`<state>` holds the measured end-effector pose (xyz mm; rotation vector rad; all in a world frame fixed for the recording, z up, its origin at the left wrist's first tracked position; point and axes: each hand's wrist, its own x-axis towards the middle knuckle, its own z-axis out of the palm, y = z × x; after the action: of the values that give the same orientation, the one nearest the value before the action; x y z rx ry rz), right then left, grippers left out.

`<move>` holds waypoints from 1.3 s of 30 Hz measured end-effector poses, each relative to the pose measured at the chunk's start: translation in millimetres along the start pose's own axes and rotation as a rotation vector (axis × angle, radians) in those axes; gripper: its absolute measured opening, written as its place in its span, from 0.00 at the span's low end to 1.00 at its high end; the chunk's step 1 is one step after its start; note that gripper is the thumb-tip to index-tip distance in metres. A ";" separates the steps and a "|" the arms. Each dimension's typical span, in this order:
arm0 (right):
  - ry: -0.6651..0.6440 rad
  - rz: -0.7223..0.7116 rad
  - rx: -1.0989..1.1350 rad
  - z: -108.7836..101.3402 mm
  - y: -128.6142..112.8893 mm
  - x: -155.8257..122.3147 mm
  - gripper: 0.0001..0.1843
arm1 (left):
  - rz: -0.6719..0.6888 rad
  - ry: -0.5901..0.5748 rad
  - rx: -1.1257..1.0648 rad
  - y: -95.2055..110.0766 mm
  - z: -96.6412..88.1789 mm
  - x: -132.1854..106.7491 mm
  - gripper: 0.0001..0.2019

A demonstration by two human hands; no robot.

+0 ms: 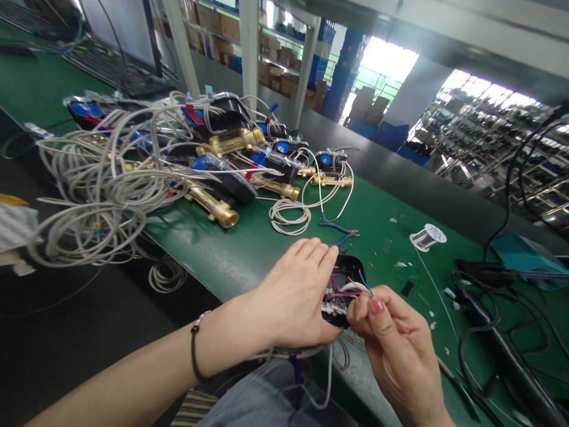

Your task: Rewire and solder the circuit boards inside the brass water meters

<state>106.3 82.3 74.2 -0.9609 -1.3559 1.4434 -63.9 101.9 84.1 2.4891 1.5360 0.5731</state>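
My left hand [296, 293] wraps round the side of a small black meter housing [344, 279], fingers together over its top edge. The housing is open and shows red, white and blue wires inside. My right hand [391, 335] is closed in a pinch on a thin blue wire [365, 284] coming out of the housing. A grey cable [329, 373] hangs from the housing down over my lap. Both hands are at the near edge of the green bench [249, 249].
A pile of brass-bodied meters [222, 160] tangled in grey cables [98, 196] covers the bench's left part. Blue-handled cutters [340, 230] and a solder spool [427, 236] lie beyond my hands. Black cables and a teal box [524, 255] sit at right. Wire scraps dot the mat.
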 end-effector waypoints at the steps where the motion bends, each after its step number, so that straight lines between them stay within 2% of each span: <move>1: -0.010 0.006 0.010 -0.9 -0.4 0.1 0.13 | -0.001 -0.005 0.000 -0.1 -0.2 0.3 0.40; 17: -0.053 0.046 0.207 -5.7 -10.7 0.0 0.13 | 0.017 -0.036 -0.023 1.6 0.2 3.5 0.41; 23: 0.018 0.026 0.213 -2.4 -10.5 4.7 0.14 | -0.005 -0.037 -0.016 4.6 3.2 5.6 0.42; 26: 0.028 -0.020 0.014 -5.5 -15.4 4.7 0.14 | -0.021 -0.037 -0.005 5.9 5.1 5.6 0.42; 30: -0.177 -0.190 -0.458 -20.7 -26.9 4.5 0.09 | -0.008 -0.019 0.025 8.9 5.1 6.1 0.42; 33: -0.285 -0.220 -0.486 -27.1 -31.1 10.0 0.13 | 0.006 -0.021 0.033 11.8 4.2 6.7 0.41; 36: -0.321 -0.162 -0.464 -22.8 -30.3 16.4 0.18 | 0.000 -0.014 0.035 13.7 5.3 4.8 0.47; 39: -0.332 -0.236 -0.571 -17.6 -28.3 18.4 0.17 | 0.010 -0.008 0.040 13.2 7.9 0.8 0.49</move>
<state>120.8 104.6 101.5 -0.8875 -2.1237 1.0813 -49.6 97.1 81.4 2.5266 1.5485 0.5382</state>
